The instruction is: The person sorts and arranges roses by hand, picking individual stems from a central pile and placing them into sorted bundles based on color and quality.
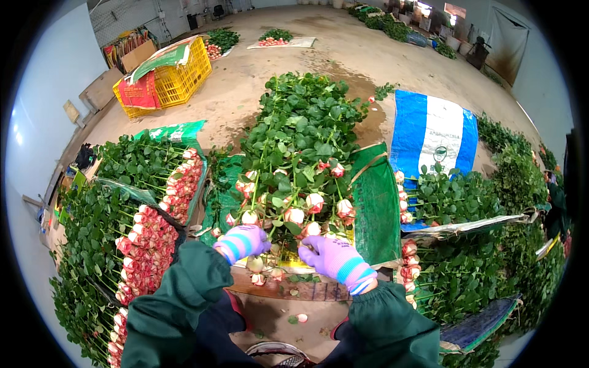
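Note:
My left hand (244,243), in a lilac glove with a striped cuff, is at the front left edge of a large heap of cut roses (299,124). Its fingers are curled beside a stem, and I cannot tell whether they grip it. My right hand (335,260), gloved alike, is just below the front blooms, thumb and forefinger apart with nothing seen between them. White-and-pink rose heads (293,215) face me, their leafy stems running away. Between my hands, a few loose heads (255,263) lie at the front edge of a wooden board (294,289).
Stacked rose bunches (149,248) with woven sheets between layers stand on the left; more bunches (460,271) are on the right. Green sacking (377,207) lies under the heap. Beyond are a blue-and-white sack (439,133) and a yellow crate (181,85). A bucket rim (278,348) shows between my feet.

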`<action>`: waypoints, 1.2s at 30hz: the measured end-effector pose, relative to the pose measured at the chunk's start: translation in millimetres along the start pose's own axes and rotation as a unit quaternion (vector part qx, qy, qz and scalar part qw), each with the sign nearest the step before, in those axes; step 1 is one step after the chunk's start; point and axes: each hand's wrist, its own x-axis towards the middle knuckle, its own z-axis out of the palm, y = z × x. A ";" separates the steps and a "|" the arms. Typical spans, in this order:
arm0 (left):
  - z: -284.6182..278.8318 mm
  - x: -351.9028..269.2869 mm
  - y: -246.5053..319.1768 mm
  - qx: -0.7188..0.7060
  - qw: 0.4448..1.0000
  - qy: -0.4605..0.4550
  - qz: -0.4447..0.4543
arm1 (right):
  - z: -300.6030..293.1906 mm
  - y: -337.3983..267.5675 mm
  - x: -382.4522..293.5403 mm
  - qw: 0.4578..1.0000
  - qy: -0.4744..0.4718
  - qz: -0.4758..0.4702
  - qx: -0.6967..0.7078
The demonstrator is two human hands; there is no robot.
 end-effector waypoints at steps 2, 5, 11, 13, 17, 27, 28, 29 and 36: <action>-2.0 -11.0 -4.8 -0.138 0.988 0.026 0.057 | -3.6 7.3 5.0 1.000 0.020 -0.002 0.010; -14.2 -58.6 19.2 -0.554 0.810 -0.101 0.163 | 6.0 19.3 23.3 0.966 0.072 0.001 0.247; 1.0 -95.5 69.3 -0.692 0.672 -0.070 0.255 | -3.2 -17.4 14.7 0.791 0.108 -0.015 0.602; -3.2 -100.2 82.0 -0.694 0.675 -0.044 0.248 | -5.9 -27.1 11.6 0.767 0.123 -0.017 0.629; -3.4 -104.2 83.2 -0.800 0.535 -0.163 0.220 | 5.7 -17.5 23.2 0.754 0.131 -0.073 0.640; 3.7 -101.8 84.0 -0.698 0.677 -0.091 0.215 | -7.8 -37.7 6.7 0.756 0.181 -0.079 0.624; 10.0 -96.9 83.3 -0.672 0.706 -0.073 0.213 | -7.2 -33.8 10.3 0.766 0.161 -0.082 0.617; 15.6 -93.8 83.0 -0.644 0.733 -0.055 0.211 | -5.6 -32.8 9.9 0.755 0.154 -0.077 0.632; 13.1 -85.7 89.5 -0.644 0.712 -0.152 0.235 | -2.4 -8.1 -5.9 0.617 0.017 -0.167 0.769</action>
